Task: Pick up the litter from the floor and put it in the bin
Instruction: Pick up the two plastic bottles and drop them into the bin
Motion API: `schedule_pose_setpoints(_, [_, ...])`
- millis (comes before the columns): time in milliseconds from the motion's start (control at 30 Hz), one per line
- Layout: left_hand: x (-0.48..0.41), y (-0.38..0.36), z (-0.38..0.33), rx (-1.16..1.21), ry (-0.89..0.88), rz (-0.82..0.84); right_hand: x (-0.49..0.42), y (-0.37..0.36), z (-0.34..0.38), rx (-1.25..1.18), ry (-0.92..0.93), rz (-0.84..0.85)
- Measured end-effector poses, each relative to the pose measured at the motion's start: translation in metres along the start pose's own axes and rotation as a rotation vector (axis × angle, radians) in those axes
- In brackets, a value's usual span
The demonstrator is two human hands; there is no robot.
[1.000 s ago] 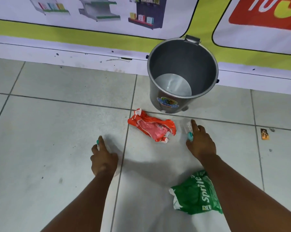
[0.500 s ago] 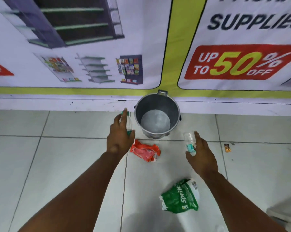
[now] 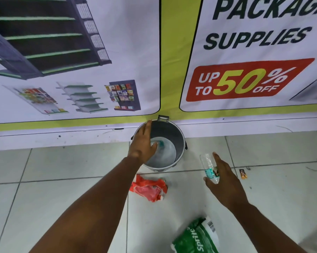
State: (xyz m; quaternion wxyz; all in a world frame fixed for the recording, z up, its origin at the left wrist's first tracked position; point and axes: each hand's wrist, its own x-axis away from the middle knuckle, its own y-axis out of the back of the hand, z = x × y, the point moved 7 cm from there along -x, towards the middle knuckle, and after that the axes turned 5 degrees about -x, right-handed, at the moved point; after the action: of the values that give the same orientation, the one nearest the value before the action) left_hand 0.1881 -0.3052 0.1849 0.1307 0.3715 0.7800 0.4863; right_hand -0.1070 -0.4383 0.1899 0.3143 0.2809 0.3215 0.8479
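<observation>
Head view, left hand fingers spread over bin, right hand gripping clear bottle, red wrapper between them

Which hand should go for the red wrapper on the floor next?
Probably the left hand. It is open over the bin with a blurred bottle dropping below it, and the red wrapper lies beneath that arm. The right hand holds a clear bottle.

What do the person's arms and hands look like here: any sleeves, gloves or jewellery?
Both forearms are bare as far as the frame shows, with no sleeve in view. The left hand and right hand wear no gloves; no watch, bracelet or ring shows on either.
</observation>
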Motion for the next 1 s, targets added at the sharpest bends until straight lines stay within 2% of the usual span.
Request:
schedule_pose_setpoints(233, [0.020, 0.005, 0.041, 0.013, 0.110, -0.049, -0.006, -0.018, 0.016, 0.010, -0.012, 0.026])
schedule_pose_setpoints(367, [0.055, 0.020, 0.070, 0.020, 0.188, -0.120, -0.020, -0.038, 0.058, 0.012, 0.037, 0.051])
schedule_pose_setpoints(467, [0.096, 0.024, 0.088, 0.076, 0.219, -0.145, -0.044, -0.044, 0.097, 0.031, 0.087, -0.001])
schedule_pose_setpoints(600, [0.172, 0.013, 0.117, 0.117, 0.311, -0.103, -0.080, -0.057, 0.142, 0.072, 0.112, 0.000])
schedule_pose_setpoints(767, [0.260, -0.011, 0.144, 0.125, 0.433, -0.029, -0.106, -0.071, 0.163, 0.115, 0.127, 0.030])
schedule_pose_setpoints(1000, [0.294, -0.018, 0.143, 0.116, 0.450, -0.019, -0.104, -0.077, 0.172, 0.270, 0.207, 0.053])
